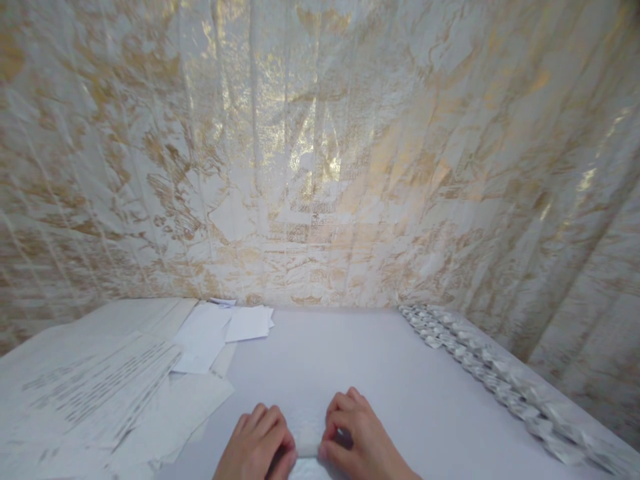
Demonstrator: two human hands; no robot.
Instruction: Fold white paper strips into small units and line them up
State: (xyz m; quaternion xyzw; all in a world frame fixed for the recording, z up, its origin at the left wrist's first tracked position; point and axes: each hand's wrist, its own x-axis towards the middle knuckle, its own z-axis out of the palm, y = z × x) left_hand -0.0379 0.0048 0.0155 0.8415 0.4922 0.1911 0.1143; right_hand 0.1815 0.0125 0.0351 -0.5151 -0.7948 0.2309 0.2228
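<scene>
At the near edge of the white table, my left hand (pixel 261 441) and my right hand (pixel 357 433) hold a small piece of white paper (pixel 307 448) between them. Its upper edge looks folded or rolled into a narrow band. The fingers of my left hand are closed on its left end. My right thumb and forefinger pinch the right end. The lower part of the paper runs out of the bottom of the view.
Printed sheets (pixel 100 387) overlap on the left of the table (pixel 320 360). Blank white slips (pixel 203 337) lie beside them towards the back. Rows of folded paper pieces (pixel 493 380) line the right edge. A gold-patterned curtain (pixel 315 153) hangs behind.
</scene>
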